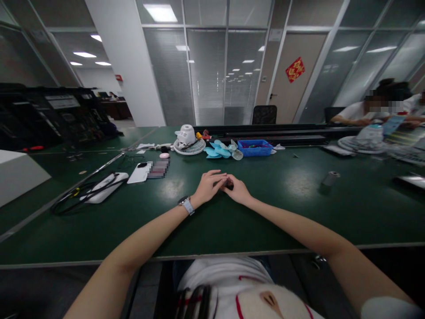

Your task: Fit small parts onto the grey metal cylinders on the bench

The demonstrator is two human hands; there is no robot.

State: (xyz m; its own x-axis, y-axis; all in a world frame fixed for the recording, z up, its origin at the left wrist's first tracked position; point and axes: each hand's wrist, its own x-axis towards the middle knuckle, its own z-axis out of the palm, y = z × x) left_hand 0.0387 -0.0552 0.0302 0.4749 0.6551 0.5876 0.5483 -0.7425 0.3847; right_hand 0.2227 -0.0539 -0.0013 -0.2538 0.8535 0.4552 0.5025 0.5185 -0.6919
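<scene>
Nearest the camera is a white shirt (229, 270), just off the near edge of the desk (206, 235). Farther off, mid-desk, a small dark object (228, 182) sits between the hands: the right hand (239, 191) pinches it; whether the left hand (207, 188) grips or merely touches, I cannot tell. A loosened pinch could drop it, since little surface seems available to hold.

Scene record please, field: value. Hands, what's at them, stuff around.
left hand: fingertips at small dark object, grip unclear
right hand: thumb and finger around same object
object identity: unclear, mostly hidden
left wrist: watch
beyond hands: white fan housing, light-blue fan blades, blue tray
left side: white phone
right side: grey cylinder
surface: green tabletop
</scene>
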